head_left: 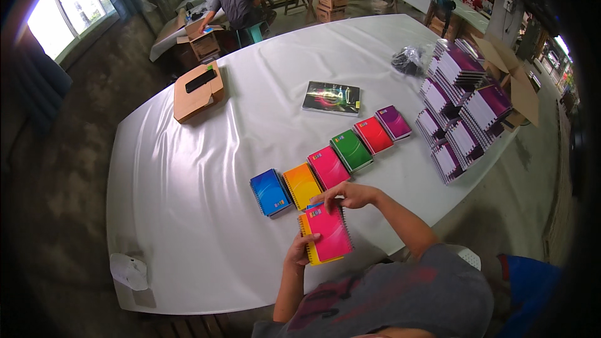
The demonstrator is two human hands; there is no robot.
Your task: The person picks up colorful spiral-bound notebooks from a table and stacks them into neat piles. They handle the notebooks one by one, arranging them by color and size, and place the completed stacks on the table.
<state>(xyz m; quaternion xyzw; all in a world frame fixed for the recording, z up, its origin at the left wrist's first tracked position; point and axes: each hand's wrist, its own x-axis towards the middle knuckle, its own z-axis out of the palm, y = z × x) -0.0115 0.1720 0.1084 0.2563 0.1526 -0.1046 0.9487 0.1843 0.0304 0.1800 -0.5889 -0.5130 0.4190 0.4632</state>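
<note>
My left hand (300, 248) grips a small pink spiral notebook (328, 235) together with a yellow notebook (328, 261) beneath it, thumb on the pink cover. A sliver of blue shows at their top edge. Bent over that edge, my right hand (352, 195) has its fingers on the pink notebook; the fingertips are partly hidden. Just beyond runs a slanting row of spiral notebook piles: blue (270, 192), yellow (302, 185), pink (328, 167), green (352, 149), red (374, 134) and purple (393, 122).
Tall stacks of purple notebooks (466, 109) stand at the right by an open carton (523, 87). A dark printed pack (332, 98) lies mid-table. A phone (200, 81) rests on a cardboard box (199, 103). A white object (129, 271) sits lower left; a person (238, 3) works beyond.
</note>
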